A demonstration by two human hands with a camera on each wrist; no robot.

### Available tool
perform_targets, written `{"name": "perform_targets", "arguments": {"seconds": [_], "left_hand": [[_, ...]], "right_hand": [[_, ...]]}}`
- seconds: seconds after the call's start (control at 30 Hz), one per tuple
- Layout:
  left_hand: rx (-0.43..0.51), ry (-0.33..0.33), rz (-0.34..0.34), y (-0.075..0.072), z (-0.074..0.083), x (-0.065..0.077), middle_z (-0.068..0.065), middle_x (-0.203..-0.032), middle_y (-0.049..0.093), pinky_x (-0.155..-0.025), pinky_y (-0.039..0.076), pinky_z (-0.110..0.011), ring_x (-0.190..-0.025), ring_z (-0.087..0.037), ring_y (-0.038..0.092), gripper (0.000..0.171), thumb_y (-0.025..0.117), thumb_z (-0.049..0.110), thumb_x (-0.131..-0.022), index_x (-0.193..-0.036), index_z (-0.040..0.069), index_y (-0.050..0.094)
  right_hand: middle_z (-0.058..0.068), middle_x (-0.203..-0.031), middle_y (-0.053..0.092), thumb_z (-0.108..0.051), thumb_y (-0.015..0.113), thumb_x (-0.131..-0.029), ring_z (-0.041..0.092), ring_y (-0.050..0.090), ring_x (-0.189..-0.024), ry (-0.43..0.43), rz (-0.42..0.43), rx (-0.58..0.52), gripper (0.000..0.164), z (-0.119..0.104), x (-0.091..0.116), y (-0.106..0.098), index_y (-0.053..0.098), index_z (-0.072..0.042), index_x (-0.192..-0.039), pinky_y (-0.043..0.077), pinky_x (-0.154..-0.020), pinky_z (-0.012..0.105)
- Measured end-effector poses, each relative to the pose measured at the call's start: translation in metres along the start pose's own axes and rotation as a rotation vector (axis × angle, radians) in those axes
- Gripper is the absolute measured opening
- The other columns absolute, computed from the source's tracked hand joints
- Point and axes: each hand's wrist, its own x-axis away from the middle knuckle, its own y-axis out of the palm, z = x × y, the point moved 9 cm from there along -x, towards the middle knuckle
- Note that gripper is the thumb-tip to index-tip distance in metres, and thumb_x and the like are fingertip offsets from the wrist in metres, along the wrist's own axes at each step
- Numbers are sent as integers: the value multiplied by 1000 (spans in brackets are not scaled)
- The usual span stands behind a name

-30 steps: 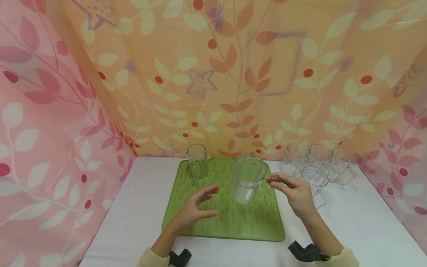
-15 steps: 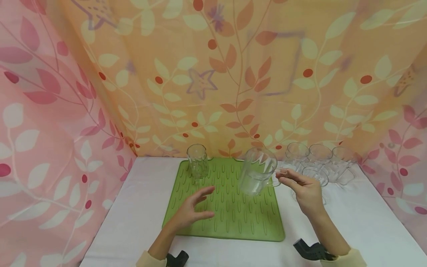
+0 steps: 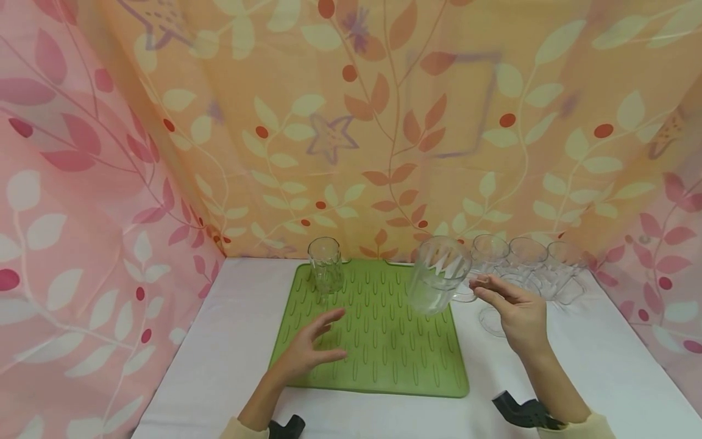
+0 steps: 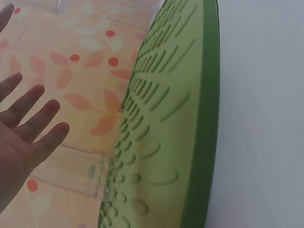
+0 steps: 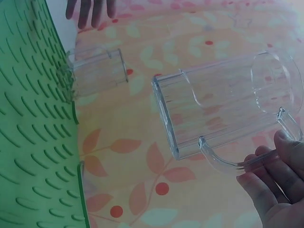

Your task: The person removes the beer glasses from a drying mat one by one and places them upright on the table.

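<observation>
A large clear glass mug (image 3: 439,277) hangs over the back right part of the green ridged mat (image 3: 378,341), tilted a little. My right hand (image 3: 521,314) pinches its handle between thumb and fingers, as the right wrist view shows from the side, where the mug (image 5: 223,99) looks see-through. On the mat's back left stands another clear glass mug (image 3: 326,268). My left hand (image 3: 309,347) is over the mat's left front with fingers spread and nothing in them; the left wrist view shows those fingers (image 4: 35,111) extended.
Several clear glass mugs (image 3: 526,253) stand close together at the back right of the white-covered table (image 3: 214,353), partly behind the right hand and held mug. A patterned orange curtain (image 3: 373,183) rises right behind the table, with pink curtain (image 3: 99,244) at the left side.
My right hand has carried the mug to the right and farther back, toward the standing mugs. My left hand has drawn slightly left, fingers still spread.
</observation>
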Motion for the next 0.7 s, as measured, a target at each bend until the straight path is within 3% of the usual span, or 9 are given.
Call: {"name": "perform_targets", "arguments": {"seconds": [0.13, 0.37, 0.5, 0.7], "left_hand": [[-20, -14, 5, -3, -5, 3, -11, -153, 41, -115, 34, -54, -141, -34, 38, 74, 77, 17, -84, -148, 11, 40], [-22, -107, 31, -13, -19, 9, -7, -156, 38, -117, 28, -57, -145, -33, 31, 78, 78, 20, -82, -149, 17, 38], [-20, -122, 45, -18, -23, 13, -9, -156, 36, -118, 25, -60, -146, -35, 29, 79, 78, 16, -81, -149, 17, 37], [-61, -165, 59, -25, -31, 19, -7, -157, 34, -118, 24, -60, -146, -35, 28, 83, 80, 27, -80, -150, 20, 36]], "right_hand": [[0, -94, 77, 24, 60, -80, 10, 74, -88, -33, 3, -61, 35, -6, -1, -6, 59, 22, -115, 58, -79, 20], [4, -93, 77, 27, 59, -79, 13, 75, -87, -45, 59, -111, 35, -11, -4, -21, 58, 24, -114, 58, -79, 22], [4, -93, 77, 26, 60, -79, 12, 75, -86, -40, 109, -78, 36, -13, -4, -31, 57, 24, -115, 58, -78, 21], [1, -91, 78, 22, 62, -80, 10, 75, -84, 10, 189, -22, 38, -13, -4, -45, 58, 20, -117, 57, -76, 20]]}}
